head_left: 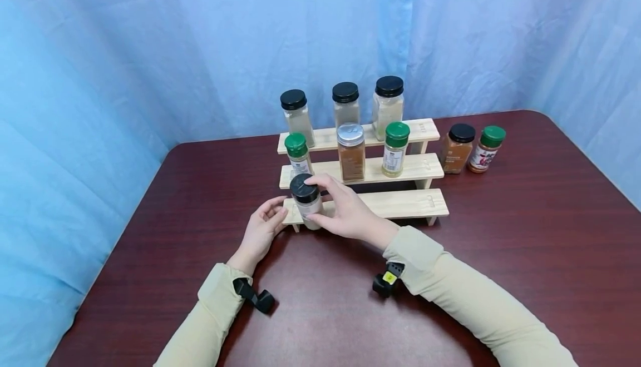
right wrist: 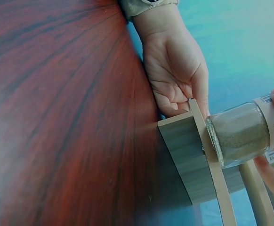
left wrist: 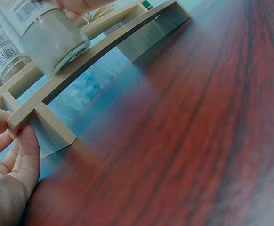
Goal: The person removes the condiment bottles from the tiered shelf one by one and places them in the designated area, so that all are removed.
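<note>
My right hand (head_left: 345, 211) grips a glass spice jar (head_left: 309, 209) with a black lid, thumb low on its near side and fingers up by the lid. The jar's base is right at the lowest step of a three-step wooden spice rack (head_left: 400, 204), near that step's left end. In the right wrist view the jar (right wrist: 238, 134) has a pale label and greyish contents. My left hand (head_left: 262, 225) pinches the left end of this same step. Seen from the left wrist, the thumb and fingers (left wrist: 28, 153) close on the board's corner.
Three black-lidded jars (head_left: 389, 108) stand on the top step. On the middle step are a silver-lidded jar (head_left: 352, 158) and two green-lidded jars (head_left: 394, 155). Right of the rack, a black-lidded pepper jar (head_left: 457, 153) and a green-lidded jar (head_left: 484, 153) stand on the table (head_left: 551, 233).
</note>
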`<state>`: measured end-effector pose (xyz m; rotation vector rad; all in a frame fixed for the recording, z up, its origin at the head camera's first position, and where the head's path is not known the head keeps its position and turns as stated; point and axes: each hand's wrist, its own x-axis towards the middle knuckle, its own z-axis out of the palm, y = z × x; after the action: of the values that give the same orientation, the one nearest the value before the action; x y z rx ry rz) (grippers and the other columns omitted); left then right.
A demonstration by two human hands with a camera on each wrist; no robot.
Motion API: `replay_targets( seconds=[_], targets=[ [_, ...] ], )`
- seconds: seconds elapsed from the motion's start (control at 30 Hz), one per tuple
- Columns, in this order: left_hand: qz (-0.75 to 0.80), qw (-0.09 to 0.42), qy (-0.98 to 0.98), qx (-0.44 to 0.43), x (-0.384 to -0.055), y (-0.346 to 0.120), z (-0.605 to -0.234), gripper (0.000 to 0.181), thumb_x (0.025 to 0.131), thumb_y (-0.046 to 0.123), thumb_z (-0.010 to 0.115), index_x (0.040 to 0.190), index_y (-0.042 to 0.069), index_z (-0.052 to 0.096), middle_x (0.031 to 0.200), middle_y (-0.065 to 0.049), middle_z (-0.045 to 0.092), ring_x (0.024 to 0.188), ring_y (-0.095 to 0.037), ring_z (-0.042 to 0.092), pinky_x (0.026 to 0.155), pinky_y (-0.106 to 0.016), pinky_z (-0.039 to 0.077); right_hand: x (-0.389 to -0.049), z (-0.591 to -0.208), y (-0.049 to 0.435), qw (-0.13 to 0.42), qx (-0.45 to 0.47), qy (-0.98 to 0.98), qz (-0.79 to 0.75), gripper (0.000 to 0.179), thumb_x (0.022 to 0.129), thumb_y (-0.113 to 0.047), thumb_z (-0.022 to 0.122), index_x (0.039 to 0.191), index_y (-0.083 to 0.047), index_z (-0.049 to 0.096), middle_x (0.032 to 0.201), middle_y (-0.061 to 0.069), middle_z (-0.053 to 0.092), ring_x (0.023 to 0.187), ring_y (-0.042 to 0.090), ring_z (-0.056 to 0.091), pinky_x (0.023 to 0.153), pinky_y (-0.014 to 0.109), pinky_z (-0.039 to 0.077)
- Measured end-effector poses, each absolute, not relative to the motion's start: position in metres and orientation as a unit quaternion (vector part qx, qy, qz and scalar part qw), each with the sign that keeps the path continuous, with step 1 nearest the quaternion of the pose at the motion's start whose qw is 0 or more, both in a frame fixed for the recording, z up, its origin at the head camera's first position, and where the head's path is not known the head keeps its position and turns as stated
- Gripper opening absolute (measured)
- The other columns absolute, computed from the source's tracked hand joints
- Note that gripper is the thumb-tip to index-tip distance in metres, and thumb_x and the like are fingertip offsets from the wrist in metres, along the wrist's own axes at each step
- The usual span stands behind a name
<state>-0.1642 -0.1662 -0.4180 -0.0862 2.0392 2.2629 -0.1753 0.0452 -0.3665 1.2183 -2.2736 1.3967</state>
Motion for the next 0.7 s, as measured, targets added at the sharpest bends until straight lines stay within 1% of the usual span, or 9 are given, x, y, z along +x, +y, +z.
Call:
replay_targets(
  seconds=[0.17,0.37,0.5,0.7],
  targets=[
    [0.742,0.050,0.668,-0.034,-0.164,-0.166,-0.417,0.040,0.096,-0.001,0.048,0.134,-0.008,0.041,0.085,0.008,0.053,0.074,-0.001,0.053,0.067,-0.016,0.047,-0.169,-0.367,0.055,0.127,0.438,-0.755,0.472,0.059,0.075,0.002,0.076,0.124,-0.003,0.043,0.120,0.018,0.054,0.109,0.029,0.057,0.087,0.033,0.053],
    [0.747,0.048,0.663,-0.030,-0.164,-0.166,-0.418,0.040,0.095,-0.002,0.048,0.135,-0.007,0.041,0.085,0.007,0.053,0.074,-0.001,0.055,0.068,-0.016,0.048,-0.161,-0.364,0.069,0.149,0.449,-0.741,0.477,0.062,0.071,0.007,0.077,0.121,-0.005,0.042,0.117,0.019,0.054,0.106,0.029,0.056,0.082,0.037,0.054],
    [0.745,0.045,0.665,-0.031,-0.164,-0.165,-0.418,0.040,0.095,-0.003,0.048,0.135,-0.006,0.042,0.085,0.006,0.054,0.074,-0.001,0.056,0.068,-0.016,0.049,-0.156,-0.361,0.082,0.169,0.446,-0.737,0.480,0.063,0.069,0.009,0.078,0.119,-0.005,0.043,0.114,0.018,0.055,0.104,0.025,0.056,0.080,0.037,0.054],
    [0.746,0.044,0.663,-0.038,-0.164,-0.165,-0.418,0.040,0.095,-0.003,0.049,0.135,-0.005,0.043,0.085,0.006,0.054,0.074,-0.002,0.056,0.068,-0.016,0.049,-0.153,-0.362,0.104,0.207,0.428,-0.748,0.462,0.067,0.061,0.013,0.080,0.116,-0.003,0.045,0.111,0.017,0.056,0.102,0.016,0.056,0.076,0.037,0.055]
  ],
)
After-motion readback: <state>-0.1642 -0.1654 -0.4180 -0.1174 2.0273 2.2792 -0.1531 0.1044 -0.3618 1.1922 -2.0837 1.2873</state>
